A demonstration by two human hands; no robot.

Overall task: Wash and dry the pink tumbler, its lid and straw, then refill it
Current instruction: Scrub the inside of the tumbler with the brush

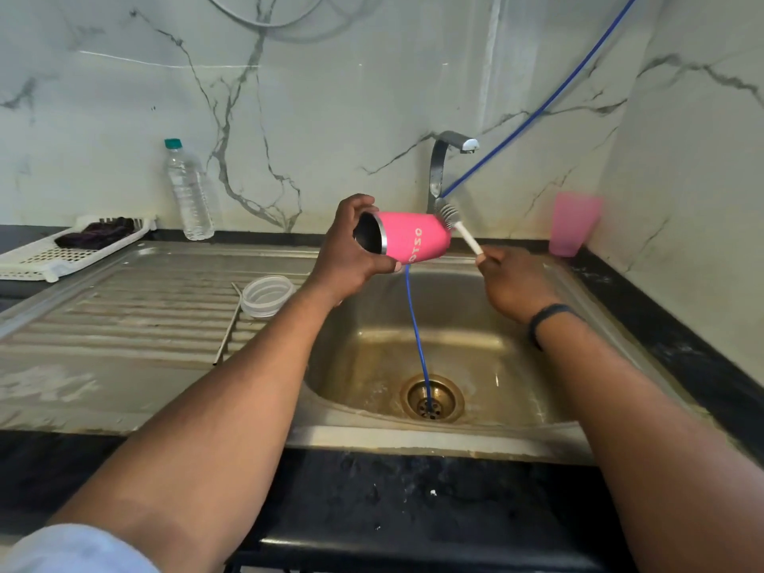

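Left hand (349, 252) grips tumbler (407, 241) sideways — sink (413, 436) below.

Partly hidden "OSTO" lettering on pink tumbler (413, 242)

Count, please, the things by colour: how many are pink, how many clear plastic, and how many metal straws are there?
Pink: 2, the tumbler and the plastic cup
Clear plastic: 2, the water bottle and the lid
Metal straw: 1
Total: 5
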